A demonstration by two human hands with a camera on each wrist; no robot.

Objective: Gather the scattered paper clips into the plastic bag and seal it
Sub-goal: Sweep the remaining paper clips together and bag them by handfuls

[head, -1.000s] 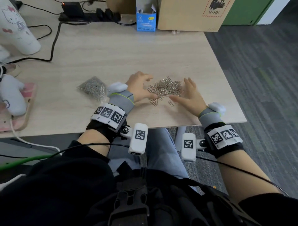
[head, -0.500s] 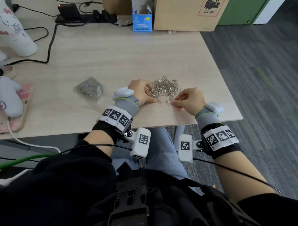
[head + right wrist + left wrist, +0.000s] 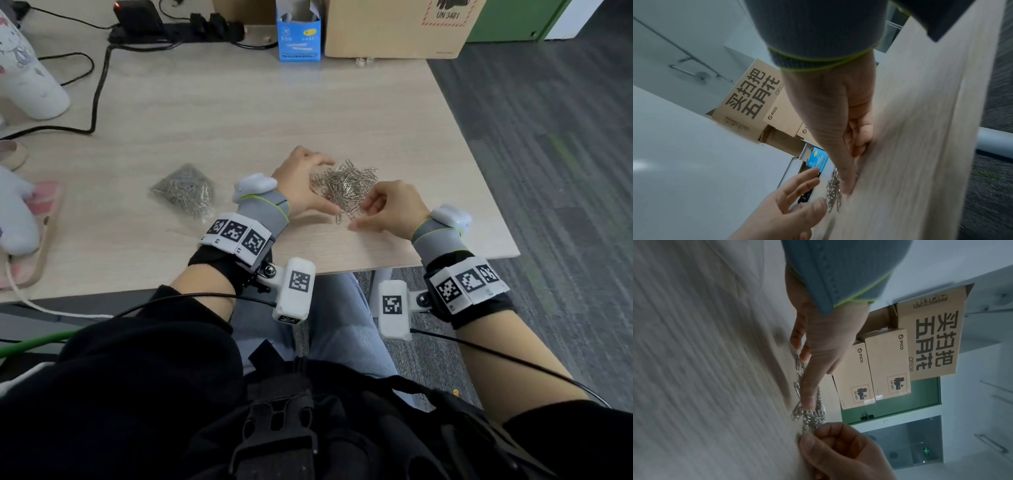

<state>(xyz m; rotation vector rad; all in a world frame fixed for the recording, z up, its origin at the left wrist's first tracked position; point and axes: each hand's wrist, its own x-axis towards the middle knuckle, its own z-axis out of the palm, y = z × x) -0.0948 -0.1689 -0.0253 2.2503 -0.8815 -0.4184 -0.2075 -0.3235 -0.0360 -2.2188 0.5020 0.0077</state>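
A heap of silver paper clips (image 3: 347, 185) lies on the wooden table (image 3: 239, 120) near its front right. My left hand (image 3: 317, 185) cups the heap's left side with relaxed, curved fingers, thumb along the near edge (image 3: 807, 395). My right hand (image 3: 363, 214) sits at the heap's near right. Its fingers are curled into the palm and its thumb lies flat on the table (image 3: 846, 181), knuckles touching the clips (image 3: 833, 190). One clip (image 3: 339, 217) lies loose between the thumbs. The clear plastic bag (image 3: 183, 193), holding many clips, lies left of my left wrist.
At the table's back stand a blue carton (image 3: 298, 34), a cardboard box (image 3: 394, 31) and a power strip (image 3: 178, 27) with a black cable (image 3: 99, 85). A white bottle (image 3: 27, 78) and a plush toy (image 3: 13, 212) are at the left. The table's right edge (image 3: 479, 164) is close.
Both hands drew in against the heap, packing it tighter. The right hand went from flat, spread fingers to curled ones. The left hand's fingers eased open around the heap's left side.
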